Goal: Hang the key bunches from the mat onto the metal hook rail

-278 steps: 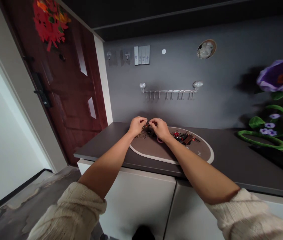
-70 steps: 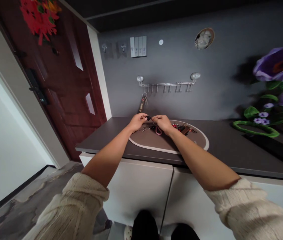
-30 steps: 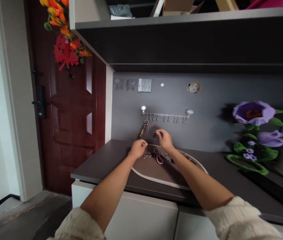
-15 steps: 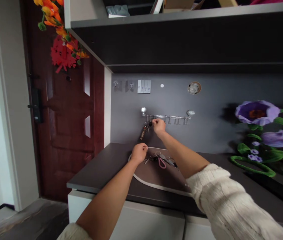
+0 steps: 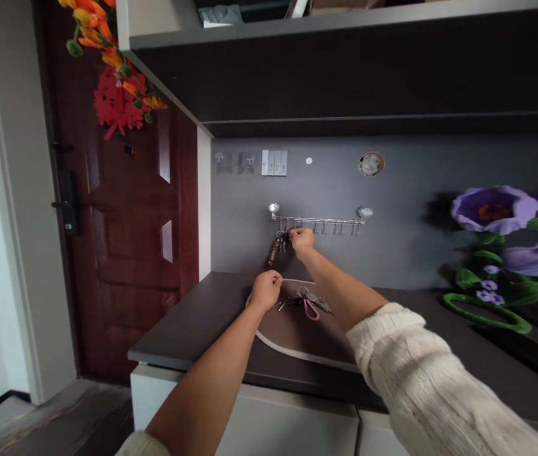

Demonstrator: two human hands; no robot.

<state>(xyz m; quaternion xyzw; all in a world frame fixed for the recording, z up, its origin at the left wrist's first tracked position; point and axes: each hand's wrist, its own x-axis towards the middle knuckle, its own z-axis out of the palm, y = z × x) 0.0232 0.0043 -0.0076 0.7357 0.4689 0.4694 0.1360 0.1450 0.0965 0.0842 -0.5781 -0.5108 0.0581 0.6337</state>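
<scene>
My right hand (image 5: 301,241) is raised to the left end of the chrome hook rail (image 5: 319,220) on the grey wall, fingers pinched on a small dark key at a hook. Beside it a key bunch with a brown fob (image 5: 275,248) hangs from the rail. My left hand (image 5: 266,289) rests curled at the left edge of the oval brown mat (image 5: 292,332) on the dark countertop. Next to it lie loose keys and a pink loop keyring (image 5: 310,306).
A dark red door (image 5: 121,209) with a red ornament stands at the left. A dark shelf (image 5: 345,69) overhangs the counter. Purple artificial flowers (image 5: 497,218) stand at the right. Wall switches (image 5: 273,163) sit above the rail. White cabinets (image 5: 259,424) lie below.
My right hand rose from the mat with a small key and reached the rail's left hooks. My left hand stayed at the mat's edge. An earlier key bunch now hangs on the rail.
</scene>
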